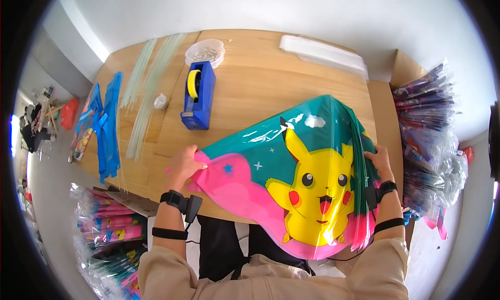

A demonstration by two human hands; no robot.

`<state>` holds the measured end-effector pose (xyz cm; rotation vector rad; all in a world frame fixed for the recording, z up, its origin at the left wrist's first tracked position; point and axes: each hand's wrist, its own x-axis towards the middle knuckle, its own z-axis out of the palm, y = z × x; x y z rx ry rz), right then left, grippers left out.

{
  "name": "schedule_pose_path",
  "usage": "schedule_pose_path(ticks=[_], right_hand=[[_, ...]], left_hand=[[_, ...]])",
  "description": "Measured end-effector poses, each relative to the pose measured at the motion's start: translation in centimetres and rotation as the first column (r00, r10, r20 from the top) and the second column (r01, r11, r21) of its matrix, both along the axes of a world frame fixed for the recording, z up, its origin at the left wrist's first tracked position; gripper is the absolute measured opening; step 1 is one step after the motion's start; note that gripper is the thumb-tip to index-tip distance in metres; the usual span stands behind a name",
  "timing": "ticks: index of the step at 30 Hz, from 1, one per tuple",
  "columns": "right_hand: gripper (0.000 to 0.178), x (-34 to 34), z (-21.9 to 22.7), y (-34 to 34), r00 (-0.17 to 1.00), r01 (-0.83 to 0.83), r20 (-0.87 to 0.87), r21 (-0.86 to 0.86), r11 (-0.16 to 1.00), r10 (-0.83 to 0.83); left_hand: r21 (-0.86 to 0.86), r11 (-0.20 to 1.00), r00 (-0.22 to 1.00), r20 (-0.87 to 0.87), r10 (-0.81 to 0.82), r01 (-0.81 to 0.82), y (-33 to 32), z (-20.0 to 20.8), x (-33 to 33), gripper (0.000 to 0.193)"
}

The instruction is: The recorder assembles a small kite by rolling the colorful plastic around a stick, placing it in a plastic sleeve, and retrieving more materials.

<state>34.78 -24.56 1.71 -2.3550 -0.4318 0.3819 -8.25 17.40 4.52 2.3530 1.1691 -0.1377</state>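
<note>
A glossy kite sail (pixel 250 180) in teal and pink, printed with a yellow cartoon figure, lies over the front edge of the table and hangs partly over my lap. My left hand (pixel 185 164) pinches its pink left corner between thumb and fingers. On the other side my right hand (pixel 380 161) grips the right edge, beside a bunched stack of teal and pink layers (pixel 359 170). Some right-hand fingers are hidden by the sheet. Both wrists wear black straps with small devices.
Beyond the sail stand a blue tape dispenser (pixel 199 97) with yellow tape and a white bowl (pixel 204 51) of small parts. Thin pale rods (pixel 148 99) and blue strips (pixel 108 128) lie left. White strips (pixel 323 54) lie far right. Boxes of wrapped kites (pixel 429 128) flank the table.
</note>
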Motion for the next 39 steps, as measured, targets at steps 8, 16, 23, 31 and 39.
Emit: schedule_pose_path(ticks=[8, 16, 23, 31, 39], right_hand=[[0.03, 1.5, -2.5, 0.7, 0.942, 0.117, 0.333, -0.226, 0.967, -0.036], [0.038, -6.8, 3.1, 9.9, 0.755, -0.221, 0.635, 0.012, 0.975, 0.164], [0.049, -24.3, 2.3, 25.1, 0.595, -0.753, 0.472, 0.045, 0.656, 0.65], [0.066, -31.4, -0.3, 29.4, 0.476, -0.776, 0.49, -0.157, 0.61, 0.731], [0.067, -33.0, -0.3, 29.0, 0.402, -0.806, 0.457, -0.233, 0.543, 0.793]], left_hand=[[0.099, 0.995, 0.993, 0.11, -0.044, 0.033, 0.8, -1.4, -1.1, 0.058], [0.332, 0.886, 0.811, 0.58, 0.079, -0.324, 2.4, 0.6, 2.0, 0.081], [0.304, 0.879, 0.833, 0.528, 0.165, -0.367, 4.9, -0.4, 6.2, 0.081], [0.175, 0.94, 0.73, 0.676, 0.102, -0.294, 5.0, 0.1, 4.5, 0.089], [0.641, 0.734, 0.921, 0.387, -0.054, -0.226, 18.7, -4.4, -0.5, 0.047]])
